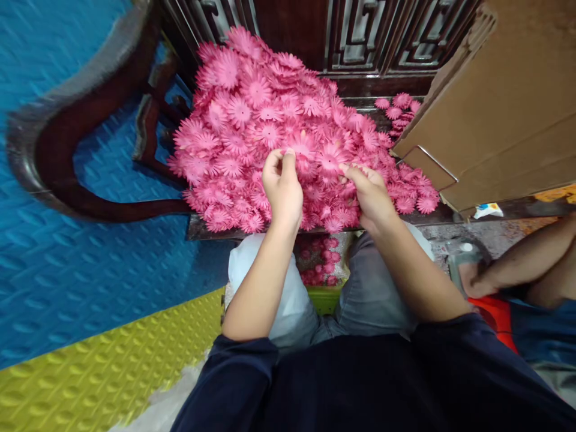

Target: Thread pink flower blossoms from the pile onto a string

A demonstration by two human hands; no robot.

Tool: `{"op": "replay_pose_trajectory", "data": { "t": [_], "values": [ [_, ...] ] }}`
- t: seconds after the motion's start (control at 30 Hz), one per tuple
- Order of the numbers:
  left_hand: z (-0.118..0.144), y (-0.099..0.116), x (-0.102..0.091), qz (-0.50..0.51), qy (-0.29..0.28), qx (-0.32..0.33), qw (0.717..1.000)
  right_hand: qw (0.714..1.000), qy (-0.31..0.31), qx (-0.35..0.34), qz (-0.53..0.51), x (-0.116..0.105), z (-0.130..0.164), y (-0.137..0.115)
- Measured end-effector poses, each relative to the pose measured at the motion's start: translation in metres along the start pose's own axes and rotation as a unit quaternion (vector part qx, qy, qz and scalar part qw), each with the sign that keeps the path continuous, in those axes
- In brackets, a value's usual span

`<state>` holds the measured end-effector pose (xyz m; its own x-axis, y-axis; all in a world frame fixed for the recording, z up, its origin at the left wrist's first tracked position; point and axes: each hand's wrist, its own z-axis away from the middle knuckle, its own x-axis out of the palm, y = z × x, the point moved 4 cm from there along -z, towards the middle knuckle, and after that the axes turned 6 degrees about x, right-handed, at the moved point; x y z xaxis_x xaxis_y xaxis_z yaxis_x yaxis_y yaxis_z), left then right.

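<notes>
A big heap of pink artificial flower heads (258, 93) with thin pointed petals covers the dark wooden seat before me. Over the heap's front part, my left hand (284, 186) is closed, thumb and forefinger pinching the edge of a pink flower head (302, 146). A short way to the right, my right hand (372, 195) pinches the petals of another pink flower head (330, 158). The two flower heads lie side by side between my fingertips. Whether they are joined I cannot tell.
A dark curved wooden armrest (49, 150) bounds the heap at left, a cardboard box (508, 102) at right, with a bent metal wire (434, 162) beside it. More pink flowers (326, 255) lie below the seat. Another person's leg (526, 258) is at far right, near a red stool (497, 318).
</notes>
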<state>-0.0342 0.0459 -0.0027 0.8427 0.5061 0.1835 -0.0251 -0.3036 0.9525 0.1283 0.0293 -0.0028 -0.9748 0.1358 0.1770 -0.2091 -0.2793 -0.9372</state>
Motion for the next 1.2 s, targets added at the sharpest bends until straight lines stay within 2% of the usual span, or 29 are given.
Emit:
{"op": "replay_pose_trajectory", "data": {
  "t": [0.03, 0.1, 0.13, 0.17, 0.2, 0.27, 0.33, 0.4, 0.47, 0.57, 0.73, 0.83, 0.93, 1.03, 1.2],
  "values": [
    [-0.009, 0.000, -0.008, 0.006, 0.038, -0.011, 0.999, 1.000, 0.019, 0.008, -0.017, -0.004, -0.001, -0.001],
    [-0.026, -0.001, -0.033, 0.015, 0.173, -0.045, 0.984, 0.995, 0.078, 0.019, -0.053, -0.017, -0.003, -0.005],
    [-0.035, 0.000, -0.041, 0.010, 0.199, -0.036, 0.979, 0.995, 0.085, -0.012, -0.049, -0.022, -0.004, -0.009],
    [-0.042, 0.003, -0.047, 0.006, 0.202, -0.017, 0.979, 0.996, 0.075, -0.045, -0.032, -0.025, -0.006, -0.013],
    [-0.047, 0.004, -0.049, -0.004, 0.177, 0.004, 0.984, 0.997, 0.055, -0.058, -0.013, -0.026, -0.006, -0.014],
    [-0.046, 0.003, -0.041, -0.012, 0.088, 0.008, 0.996, 0.999, 0.007, -0.040, 0.014, -0.023, -0.006, -0.011],
    [-0.032, 0.001, -0.026, -0.011, 0.003, 0.005, 1.000, 1.000, -0.026, 0.001, 0.017, -0.018, -0.004, -0.004],
    [-0.014, 0.001, -0.010, -0.029, -0.068, 0.035, 0.997, 0.999, -0.040, 0.030, 0.010, -0.013, -0.001, 0.000],
    [0.001, 0.003, 0.002, -0.046, -0.114, 0.057, 0.991, 0.998, -0.041, 0.045, 0.001, -0.011, 0.000, 0.001],
    [0.011, 0.003, 0.011, -0.048, -0.135, 0.058, 0.988, 0.998, -0.047, 0.041, -0.002, -0.010, -0.001, -0.001],
    [0.009, 0.003, 0.013, -0.032, -0.140, 0.041, 0.989, 0.997, -0.059, 0.043, 0.017, -0.011, -0.002, -0.001],
    [0.009, 0.000, 0.012, -0.017, -0.141, 0.003, 0.990, 0.997, -0.065, 0.049, 0.010, -0.012, -0.001, 0.000],
    [0.010, -0.007, 0.012, 0.014, -0.144, -0.070, 0.987, 0.997, -0.062, 0.047, 0.008, -0.013, 0.000, -0.002],
    [0.005, -0.013, 0.008, 0.037, -0.111, -0.135, 0.984, 0.997, -0.058, 0.050, 0.007, -0.014, 0.001, -0.004],
    [-0.025, -0.006, -0.022, 0.024, 0.090, -0.086, 0.992, 0.998, -0.047, 0.037, 0.011, -0.016, 0.000, -0.006]
  ]
}}
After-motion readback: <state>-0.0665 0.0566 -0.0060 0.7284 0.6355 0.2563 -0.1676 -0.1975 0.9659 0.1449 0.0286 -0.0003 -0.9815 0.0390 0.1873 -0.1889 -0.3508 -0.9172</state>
